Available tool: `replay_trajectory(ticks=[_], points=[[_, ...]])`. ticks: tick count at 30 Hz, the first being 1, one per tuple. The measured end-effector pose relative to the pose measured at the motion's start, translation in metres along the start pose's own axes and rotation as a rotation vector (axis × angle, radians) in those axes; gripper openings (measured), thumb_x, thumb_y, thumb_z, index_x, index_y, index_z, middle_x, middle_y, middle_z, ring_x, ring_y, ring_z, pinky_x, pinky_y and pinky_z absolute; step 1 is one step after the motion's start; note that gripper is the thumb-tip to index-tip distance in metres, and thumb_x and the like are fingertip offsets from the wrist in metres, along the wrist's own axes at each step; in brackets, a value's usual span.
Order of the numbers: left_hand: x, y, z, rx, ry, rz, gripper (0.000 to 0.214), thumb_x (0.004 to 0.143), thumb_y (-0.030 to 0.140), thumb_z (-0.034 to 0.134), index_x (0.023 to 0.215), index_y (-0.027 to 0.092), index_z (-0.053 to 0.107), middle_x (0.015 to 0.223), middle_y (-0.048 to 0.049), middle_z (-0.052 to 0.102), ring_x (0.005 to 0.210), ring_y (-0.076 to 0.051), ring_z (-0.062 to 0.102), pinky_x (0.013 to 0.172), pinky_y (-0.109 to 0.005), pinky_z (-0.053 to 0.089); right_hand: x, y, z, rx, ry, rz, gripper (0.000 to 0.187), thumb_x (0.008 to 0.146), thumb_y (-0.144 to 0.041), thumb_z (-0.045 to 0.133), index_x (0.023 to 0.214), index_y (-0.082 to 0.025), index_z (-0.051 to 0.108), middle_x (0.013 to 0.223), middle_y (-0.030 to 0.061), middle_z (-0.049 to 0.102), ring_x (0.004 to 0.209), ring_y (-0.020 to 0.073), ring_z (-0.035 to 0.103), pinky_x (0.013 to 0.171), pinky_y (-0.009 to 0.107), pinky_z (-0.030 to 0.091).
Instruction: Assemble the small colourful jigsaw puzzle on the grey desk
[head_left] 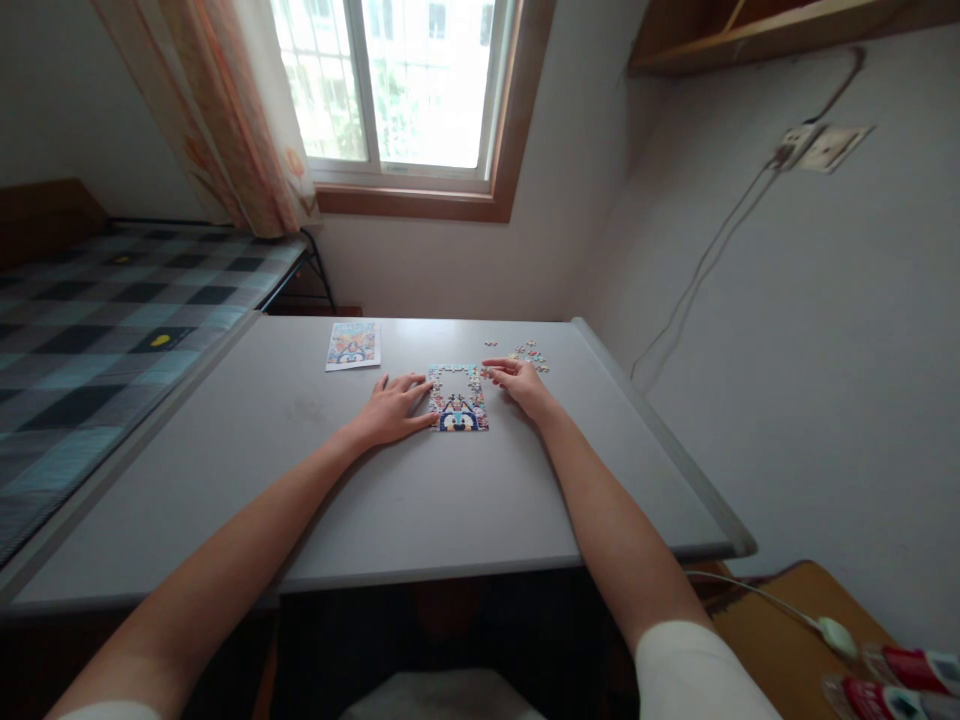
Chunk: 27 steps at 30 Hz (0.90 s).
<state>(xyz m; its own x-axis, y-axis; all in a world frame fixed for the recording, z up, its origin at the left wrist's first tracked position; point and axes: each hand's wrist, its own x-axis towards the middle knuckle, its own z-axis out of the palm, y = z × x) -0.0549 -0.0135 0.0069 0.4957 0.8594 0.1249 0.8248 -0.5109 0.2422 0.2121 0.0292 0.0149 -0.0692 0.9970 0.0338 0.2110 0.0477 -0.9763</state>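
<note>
A partly assembled jigsaw puzzle [463, 418] lies flat on the grey table, with a blue cartoon face along its near side and a gap in its upper middle. My left hand [394, 408] rests palm down with fingers spread, its fingertips at the puzzle's left edge. Just past the right edge, my right hand [517, 382] is closed in a pinch on a small puzzle piece [486, 373], mostly covered by the fingers. Loose puzzle pieces [534, 355] are scattered behind that hand. A printed picture card [354, 345] with a similar design lies at the back left.
The grey table [420, 510] stands below a window [397, 90]. A bed with a checked cover [150, 290] is at the left. To the right are a wall with a socket and cables [697, 270], and a wooden stool [795, 640] carrying a white plug and red-labelled packages.
</note>
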Motion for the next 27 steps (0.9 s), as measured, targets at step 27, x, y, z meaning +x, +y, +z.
replay_trajectory(ticks=[27], points=[[0.0002,-0.0009,-0.0001,0.002,0.003,-0.001,0.066,0.089,0.065,0.042,0.143,0.026,0.044,0.149,-0.0091,0.041,0.138,-0.031,0.034,0.116,-0.054,0.013,-0.0001,-0.0014,0.0013,-0.010,-0.003,-0.009,0.020,0.068,-0.026,0.063,0.084,-0.018,0.072,0.084,0.0075,0.073,0.081,0.0184,0.064,0.071,0.030,0.047]])
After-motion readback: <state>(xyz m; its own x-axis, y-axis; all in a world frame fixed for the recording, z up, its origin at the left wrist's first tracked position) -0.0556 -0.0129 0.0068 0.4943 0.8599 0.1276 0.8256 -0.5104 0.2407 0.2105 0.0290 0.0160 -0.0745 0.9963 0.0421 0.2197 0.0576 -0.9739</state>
